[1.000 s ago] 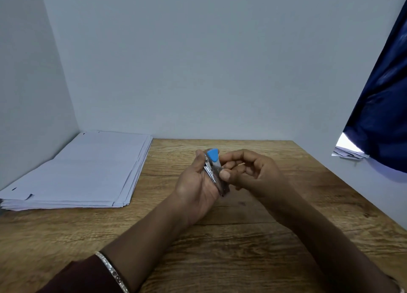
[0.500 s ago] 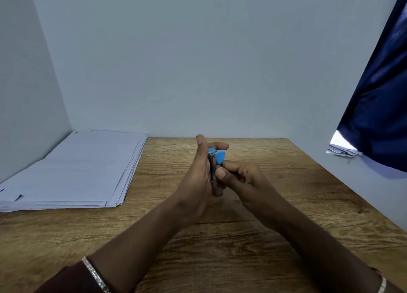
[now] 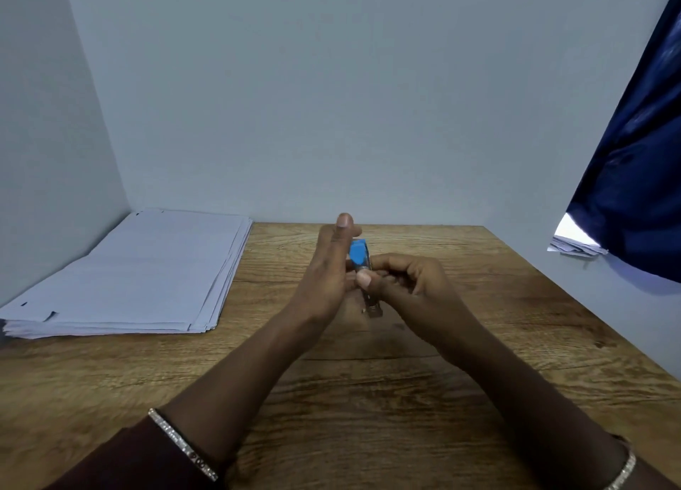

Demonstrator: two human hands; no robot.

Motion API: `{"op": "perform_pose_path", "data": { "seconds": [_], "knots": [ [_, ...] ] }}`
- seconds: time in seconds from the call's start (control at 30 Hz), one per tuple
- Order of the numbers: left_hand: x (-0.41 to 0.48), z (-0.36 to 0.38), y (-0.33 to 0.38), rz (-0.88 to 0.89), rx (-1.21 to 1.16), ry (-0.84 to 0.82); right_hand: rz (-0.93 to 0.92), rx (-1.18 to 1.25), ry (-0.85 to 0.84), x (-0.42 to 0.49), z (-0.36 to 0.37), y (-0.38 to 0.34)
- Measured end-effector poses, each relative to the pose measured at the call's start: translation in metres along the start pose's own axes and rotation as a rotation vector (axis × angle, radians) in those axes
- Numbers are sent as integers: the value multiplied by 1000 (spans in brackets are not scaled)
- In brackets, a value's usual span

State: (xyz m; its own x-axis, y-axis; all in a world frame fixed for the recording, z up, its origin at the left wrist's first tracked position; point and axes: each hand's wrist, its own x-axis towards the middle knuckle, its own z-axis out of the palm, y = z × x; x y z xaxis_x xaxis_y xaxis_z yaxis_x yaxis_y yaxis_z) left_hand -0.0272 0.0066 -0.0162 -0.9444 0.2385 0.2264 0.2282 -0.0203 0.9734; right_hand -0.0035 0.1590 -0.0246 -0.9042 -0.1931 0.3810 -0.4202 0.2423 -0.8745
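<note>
A small stapler [image 3: 359,259] with a blue top and a metal body stands on end above the middle of the wooden table [image 3: 368,397]. My left hand [image 3: 328,272] holds it from the left, thumb pointing up and fingers behind it. My right hand [image 3: 409,287] pinches its metal body from the right with thumb and curled fingers. The stapler's lower end [image 3: 374,310] sticks out below both hands. Most of its body is hidden between the palms.
A thick stack of white paper [image 3: 140,279] lies at the table's left, against the wall. Pale walls close the back and both sides. A dark blue cloth [image 3: 641,165] hangs at the upper right, with some papers [image 3: 575,248] under it.
The stapler has turned more upright between my hands. My left thumb now points straight up, and my right hand has slid lower on the metal body.
</note>
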Motion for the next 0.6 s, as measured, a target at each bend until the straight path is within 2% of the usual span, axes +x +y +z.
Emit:
{"op": "perform_pose_path", "data": {
  "seconds": [0.1, 0.17, 0.27, 0.33, 0.5, 0.6],
  "knots": [
    [0, -27, 2, 160, 334, 188, -135, -499, 84, -6, -1, 4],
    [-6, -50, -1, 225, 566, 247, -190, -734, 13, -7, -2, 7],
    [-26, -84, -7, 86, 1034, 223, -218, -899, -86, -6, -4, 11],
    [-41, -103, -9, -60, 1233, 229, -215, -967, -127, -7, -4, 12],
    [-66, -140, -12, -181, 1267, 183, -156, -1009, -170, -10, -2, 11],
    [-75, -153, -12, -157, 1277, 191, -134, -1006, -205, -12, -2, 8]
  ]
}}
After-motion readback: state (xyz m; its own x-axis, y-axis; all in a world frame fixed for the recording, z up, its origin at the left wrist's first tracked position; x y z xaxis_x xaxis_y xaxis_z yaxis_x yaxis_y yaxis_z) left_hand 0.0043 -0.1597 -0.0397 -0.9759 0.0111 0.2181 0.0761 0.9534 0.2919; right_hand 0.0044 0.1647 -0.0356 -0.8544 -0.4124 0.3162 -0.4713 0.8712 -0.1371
